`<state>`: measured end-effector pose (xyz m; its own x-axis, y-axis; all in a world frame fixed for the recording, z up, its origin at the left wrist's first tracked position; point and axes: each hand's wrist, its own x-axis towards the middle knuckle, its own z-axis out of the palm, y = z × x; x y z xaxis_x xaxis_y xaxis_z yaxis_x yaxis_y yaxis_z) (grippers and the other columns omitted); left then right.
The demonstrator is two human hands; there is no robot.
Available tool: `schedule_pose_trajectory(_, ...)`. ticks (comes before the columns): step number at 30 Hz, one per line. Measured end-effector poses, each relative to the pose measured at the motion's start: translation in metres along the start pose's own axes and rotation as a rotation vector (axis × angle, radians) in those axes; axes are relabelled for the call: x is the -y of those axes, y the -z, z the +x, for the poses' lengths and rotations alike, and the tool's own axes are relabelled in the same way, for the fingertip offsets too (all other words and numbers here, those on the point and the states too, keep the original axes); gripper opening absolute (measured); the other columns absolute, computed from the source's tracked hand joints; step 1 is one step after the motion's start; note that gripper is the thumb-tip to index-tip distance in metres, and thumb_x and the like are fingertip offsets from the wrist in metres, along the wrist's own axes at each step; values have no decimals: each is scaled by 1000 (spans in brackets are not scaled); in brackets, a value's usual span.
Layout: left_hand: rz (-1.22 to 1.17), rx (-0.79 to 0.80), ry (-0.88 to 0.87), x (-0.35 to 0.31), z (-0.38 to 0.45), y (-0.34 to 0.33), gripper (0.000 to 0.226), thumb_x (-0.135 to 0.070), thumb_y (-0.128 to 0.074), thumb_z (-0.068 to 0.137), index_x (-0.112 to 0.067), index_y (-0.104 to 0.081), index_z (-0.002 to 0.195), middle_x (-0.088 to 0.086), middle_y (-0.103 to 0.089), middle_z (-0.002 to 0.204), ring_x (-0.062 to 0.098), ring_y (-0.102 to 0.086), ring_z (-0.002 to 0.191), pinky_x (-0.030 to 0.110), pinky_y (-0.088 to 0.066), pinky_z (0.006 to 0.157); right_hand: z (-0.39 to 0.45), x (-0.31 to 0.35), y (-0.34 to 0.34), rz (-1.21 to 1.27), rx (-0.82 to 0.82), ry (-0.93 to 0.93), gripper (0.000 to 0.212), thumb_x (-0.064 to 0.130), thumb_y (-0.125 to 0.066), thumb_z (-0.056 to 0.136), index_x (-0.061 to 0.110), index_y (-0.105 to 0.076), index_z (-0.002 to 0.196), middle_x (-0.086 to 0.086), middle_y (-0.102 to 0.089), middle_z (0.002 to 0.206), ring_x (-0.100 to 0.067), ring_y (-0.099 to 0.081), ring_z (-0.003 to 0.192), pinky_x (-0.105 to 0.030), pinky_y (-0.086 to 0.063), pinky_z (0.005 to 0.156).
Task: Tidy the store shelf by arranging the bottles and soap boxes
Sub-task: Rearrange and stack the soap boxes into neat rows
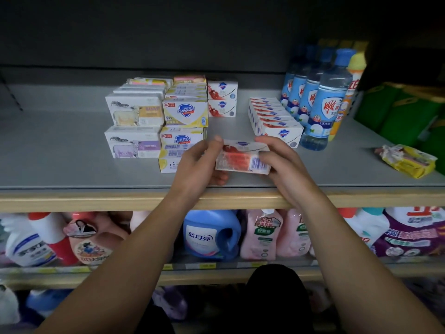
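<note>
A red-and-white soap box (242, 158) hangs just above the front of the grey shelf (60, 150). My left hand (199, 162) grips its left end and my right hand (280, 162) grips its right end. Behind the box a row of matching red-and-white boxes (274, 119) runs front to back. Two more of the same (222, 98) are stacked at the back middle. Yellow Safeguard boxes (184, 112) and white sheep-print boxes (134, 109) stand to the left. Blue-capped clear bottles (322, 97) line up on the right.
A yellow wrapped packet (407, 160) lies at the shelf's right front. Green packs (404, 112) and an orange bottle (346, 102) fill the far right. The wooden shelf lip (96, 201) runs below my wrists. Detergent jugs and pouches (212, 235) crowd the shelf underneath.
</note>
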<state>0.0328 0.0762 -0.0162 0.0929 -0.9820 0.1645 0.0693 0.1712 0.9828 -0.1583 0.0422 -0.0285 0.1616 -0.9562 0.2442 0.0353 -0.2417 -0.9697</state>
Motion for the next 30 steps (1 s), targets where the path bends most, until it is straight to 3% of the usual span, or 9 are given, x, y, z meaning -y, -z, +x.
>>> schedule_pose_trajectory(2, 27, -9, -21, 2, 2, -1, 31, -50, -60, 88, -21, -71, 91, 12, -72, 84, 24, -69, 61, 31, -56, 56, 0, -2, 2, -31, 50, 60, 54, 25, -68, 66, 35, -64, 118, -3, -69, 118, -25, -65, 111, -46, -52, 95)
schedule_pose_trajectory(6, 73, 32, -85, 7, 1, -1, 15, -27, -62, 94, -16, -67, 102, 8, -75, 86, 25, -71, 68, 34, -59, 63, 0, -4, 2, -125, 28, 102, 65, 24, -71, 63, 47, -58, 123, 10, -65, 124, -16, -66, 108, -40, -54, 93)
schedule_pose_trajectory(9, 71, 28, -150, 9, -2, 3, 15, -19, -64, 93, -16, -66, 107, 4, -75, 92, 21, -73, 82, 39, -61, 69, 1, -6, 0, -112, -33, 95, 57, 39, -71, 70, 40, -56, 126, 10, -69, 113, -9, -69, 93, -30, -52, 85)
schedule_pose_trajectory(12, 27, 43, -214, 7, -5, 6, 24, -10, -65, 91, -21, -65, 112, 2, -74, 102, 21, -71, 94, 40, -61, 72, 2, -7, -2, -121, -59, 112, 34, 37, -64, 82, 38, -62, 116, 8, -74, 98, -13, -72, 82, -25, -54, 80)
schedule_pose_trajectory(15, -4, 35, -269, 5, -6, 7, 31, -2, -66, 89, -17, -67, 115, -3, -74, 105, 12, -69, 100, 26, -58, 74, -2, -1, -7, -137, -27, 155, 23, 38, -61, 85, 49, -69, 103, 14, -74, 105, -7, -70, 96, -19, -53, 81)
schedule_pose_trajectory(17, 22, 33, -297, 4, -6, 8, 33, -1, -66, 88, -12, -66, 119, 0, -72, 111, 13, -67, 106, 30, -57, 81, -2, 0, -7, -136, -17, 167, 23, 43, -60, 84, 48, -69, 105, 12, -73, 110, -9, -68, 106, -29, -54, 90)
schedule_pose_trajectory(21, -17, 35, -297, 6, -6, 8, 22, -14, -67, 90, -24, -71, 109, 0, -72, 111, 21, -66, 108, 44, -56, 90, -1, -4, -1, -86, 24, 197, 30, 19, -60, 88, 28, -65, 116, 3, -72, 116, -15, -65, 111, -28, -50, 93)
schedule_pose_trajectory(25, -7, 45, -331, 8, -5, 10, 24, -10, -71, 85, -23, -71, 105, -10, -73, 102, 9, -68, 96, 31, -55, 86, -5, -2, 1, -129, 69, 215, 40, 1, -62, 86, 25, -63, 117, 10, -71, 115, -10, -64, 112, -20, -48, 91)
schedule_pose_trajectory(30, -11, 107, -412, 10, -4, 14, 39, 2, -76, 72, -28, -71, 96, -14, -69, 113, 5, -63, 106, 19, -50, 83, -7, 0, -4, -194, 117, 200, 48, -15, -62, 83, 25, -64, 110, 15, -67, 116, -9, -64, 112, -20, -48, 95)
